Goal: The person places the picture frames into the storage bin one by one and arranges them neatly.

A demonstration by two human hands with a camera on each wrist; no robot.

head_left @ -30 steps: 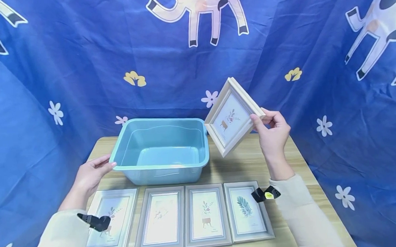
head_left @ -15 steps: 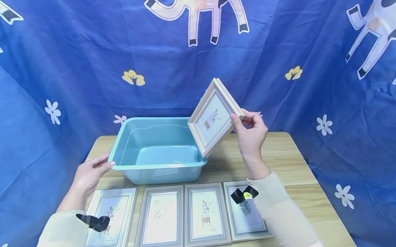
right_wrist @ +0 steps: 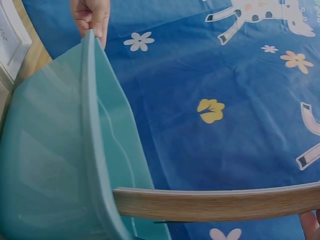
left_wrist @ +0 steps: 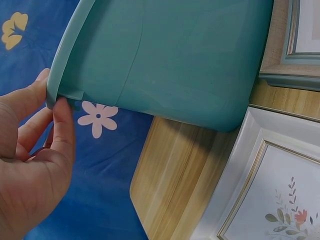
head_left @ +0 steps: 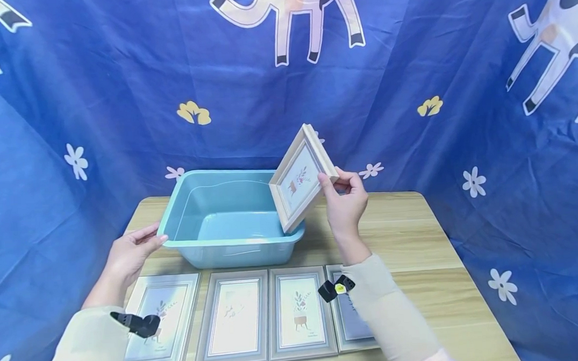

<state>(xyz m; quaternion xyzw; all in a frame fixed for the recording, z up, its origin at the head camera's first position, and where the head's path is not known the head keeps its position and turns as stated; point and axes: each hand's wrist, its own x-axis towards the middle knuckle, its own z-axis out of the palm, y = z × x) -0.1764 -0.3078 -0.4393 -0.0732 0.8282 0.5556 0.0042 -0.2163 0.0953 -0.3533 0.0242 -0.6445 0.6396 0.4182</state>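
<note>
A teal plastic basin [head_left: 234,247] stands on the wooden table, and my left hand [head_left: 130,257] pinches its rim at the left end. In the left wrist view the thumb and fingers [left_wrist: 63,127] close on that rim from both sides. My right hand [head_left: 347,202] grips a light wooden picture frame [head_left: 298,180] by its right corner, thumb on the front. The picture frame is tilted over the basin's right end, its lower part inside the rim. The right wrist view shows its wooden edge [right_wrist: 215,204] across the basin's opening; only fingertips show at the right.
Before the basin lies a row of picture frames: a white one [head_left: 190,314] at left, two grey ones [head_left: 206,319] [head_left: 328,313] in the middle, and another [head_left: 341,340] partly under the right sleeve. The wooden table [head_left: 418,250] meets a blue printed curtain [head_left: 247,112] behind.
My right hand has carried the picture frame leftward and lower, from beside the basin to over its right end. My left hand has stayed on the rim.
</note>
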